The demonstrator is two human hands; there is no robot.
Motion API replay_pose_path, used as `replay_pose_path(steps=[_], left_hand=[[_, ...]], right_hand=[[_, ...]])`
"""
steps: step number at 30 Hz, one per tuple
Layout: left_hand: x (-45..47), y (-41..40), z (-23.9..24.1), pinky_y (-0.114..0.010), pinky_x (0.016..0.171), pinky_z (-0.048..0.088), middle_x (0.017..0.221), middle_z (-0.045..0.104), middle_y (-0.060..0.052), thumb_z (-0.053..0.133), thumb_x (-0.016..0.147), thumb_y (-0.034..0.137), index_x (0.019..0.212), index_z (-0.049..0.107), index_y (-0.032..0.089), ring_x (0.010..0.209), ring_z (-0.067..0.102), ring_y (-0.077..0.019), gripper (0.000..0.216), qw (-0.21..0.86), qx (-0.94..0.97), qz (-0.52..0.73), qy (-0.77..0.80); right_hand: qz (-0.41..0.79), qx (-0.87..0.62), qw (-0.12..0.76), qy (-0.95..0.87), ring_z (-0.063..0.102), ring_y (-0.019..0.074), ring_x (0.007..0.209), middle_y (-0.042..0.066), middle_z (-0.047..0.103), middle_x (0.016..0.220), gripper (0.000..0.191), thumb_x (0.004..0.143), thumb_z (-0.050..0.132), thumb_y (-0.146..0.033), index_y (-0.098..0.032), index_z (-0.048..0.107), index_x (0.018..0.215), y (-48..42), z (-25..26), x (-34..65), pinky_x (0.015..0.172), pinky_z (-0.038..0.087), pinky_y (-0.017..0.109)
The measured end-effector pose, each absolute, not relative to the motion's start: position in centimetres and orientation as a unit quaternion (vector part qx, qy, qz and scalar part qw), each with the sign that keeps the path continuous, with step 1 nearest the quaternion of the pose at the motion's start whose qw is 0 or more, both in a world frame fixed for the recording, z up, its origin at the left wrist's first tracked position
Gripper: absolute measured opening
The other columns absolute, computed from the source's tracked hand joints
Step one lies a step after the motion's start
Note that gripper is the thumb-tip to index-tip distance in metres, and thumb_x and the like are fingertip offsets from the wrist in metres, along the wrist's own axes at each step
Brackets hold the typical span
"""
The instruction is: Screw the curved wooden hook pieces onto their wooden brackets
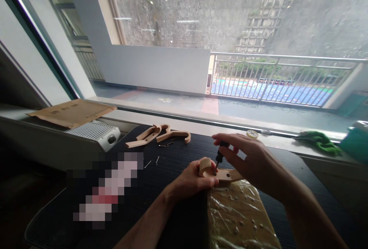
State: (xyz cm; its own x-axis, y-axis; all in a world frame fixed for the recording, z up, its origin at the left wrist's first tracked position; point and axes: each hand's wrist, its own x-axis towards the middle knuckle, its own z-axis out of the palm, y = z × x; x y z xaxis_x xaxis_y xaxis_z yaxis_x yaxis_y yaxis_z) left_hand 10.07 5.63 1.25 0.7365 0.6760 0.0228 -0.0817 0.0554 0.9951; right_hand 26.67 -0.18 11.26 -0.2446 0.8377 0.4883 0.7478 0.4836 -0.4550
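Observation:
My left hand (193, 176) is closed around the curled end of a wooden hook (222, 175), which lies at the far end of a board wrapped in clear plastic (238, 214). In my right hand (244, 155) is a screwdriver (220, 156) with a dark handle, tilted, its tip at a hole in the hook near my left fingers. A second dark hole shows farther right on the hook. Whether a screw sits under the tip is too small to tell. Several loose wooden hooks (145, 138) lie at the back of the black table (175, 157).
Loose screws (157, 160) lie left of my hands. A blurred-out item (110, 191) rests on the table's left. On the sill are a roll of tape (252, 134) and a green cloth (320, 143). A brown envelope (71, 111) lies at left, beyond which the window rises.

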Motion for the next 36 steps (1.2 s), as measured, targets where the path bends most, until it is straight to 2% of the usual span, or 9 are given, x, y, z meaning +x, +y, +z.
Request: replay_pose_path(steps=[4,11,15,20,24,30,33,36], left_hand=[[10.16,5.61,1.39,-0.021,0.062,0.031,0.075,0.049,0.003,0.070,0.066,0.023,0.084,0.058,0.015,0.063,0.039,-0.0075,0.023,0.689,0.628,0.273,0.239],[10.13,5.67,1.10,-0.022,0.065,0.033,0.076,0.051,0.003,0.070,0.066,0.023,0.085,0.058,0.016,0.066,0.042,-0.0085,0.023,0.692,0.625,0.269,0.240],[10.11,5.60,1.31,-0.022,0.065,0.033,0.077,0.051,0.003,0.070,0.067,0.023,0.085,0.058,0.015,0.066,0.041,-0.0082,0.023,0.688,0.629,0.274,0.238],[10.07,5.45,1.66,-0.021,0.064,0.033,0.077,0.050,0.003,0.069,0.067,0.022,0.085,0.057,0.016,0.065,0.040,-0.0076,0.022,0.692,0.626,0.275,0.231],[10.09,5.48,1.51,-0.021,0.064,0.032,0.077,0.050,0.003,0.070,0.067,0.021,0.084,0.057,0.015,0.064,0.040,-0.0074,0.022,0.697,0.619,0.274,0.237],[10.11,5.59,1.28,-0.021,0.065,0.033,0.079,0.052,0.002,0.070,0.066,0.020,0.085,0.057,0.015,0.067,0.042,-0.0083,0.023,0.698,0.618,0.272,0.238],[10.09,5.52,1.52,-0.021,0.064,0.032,0.076,0.051,0.003,0.070,0.066,0.020,0.084,0.058,0.014,0.066,0.041,-0.0079,0.023,0.691,0.624,0.275,0.240],[10.10,5.50,1.61,-0.021,0.063,0.032,0.074,0.050,0.004,0.070,0.067,0.020,0.085,0.058,0.014,0.064,0.040,-0.0074,0.022,0.693,0.623,0.275,0.236]], right_hand=[[0.074,-0.497,0.350,-0.790,0.062,0.0153,0.083,0.003,0.068,0.096,0.029,0.089,0.046,-0.030,-0.025,0.061,0.114,-0.07,11.25,26.67,0.071,0.047,0.026],[0.007,-0.546,0.332,-0.769,0.060,0.0153,0.072,0.002,0.068,0.082,0.028,0.087,0.049,-0.031,-0.023,0.062,0.110,0.39,10.98,26.56,0.066,0.045,0.026],[0.008,-0.537,0.340,-0.772,0.061,0.0155,0.077,0.003,0.068,0.090,0.031,0.087,0.050,-0.029,-0.022,0.059,0.116,0.20,10.91,26.38,0.068,0.046,0.027],[0.070,-0.504,0.354,-0.785,0.061,0.0140,0.089,0.002,0.067,0.103,0.032,0.090,0.045,-0.026,-0.024,0.056,0.120,-0.10,11.05,26.57,0.076,0.045,0.026],[0.102,-0.508,0.362,-0.775,0.062,0.0123,0.080,-0.001,0.069,0.093,0.030,0.089,0.047,-0.028,-0.026,0.058,0.116,0.06,10.95,26.63,0.069,0.046,0.023],[0.063,-0.538,0.358,-0.760,0.058,0.0108,0.064,-0.003,0.067,0.079,0.028,0.086,0.051,-0.028,-0.026,0.060,0.113,0.37,10.69,26.41,0.059,0.043,0.022],[0.050,-0.544,0.356,-0.758,0.060,0.0115,0.068,-0.002,0.068,0.084,0.031,0.086,0.051,-0.027,-0.026,0.058,0.117,0.28,10.69,26.26,0.062,0.044,0.024],[0.044,-0.529,0.346,-0.774,0.062,0.0139,0.082,0.000,0.068,0.098,0.036,0.088,0.048,-0.025,-0.025,0.054,0.123,0.02,10.82,26.28,0.070,0.045,0.025]])
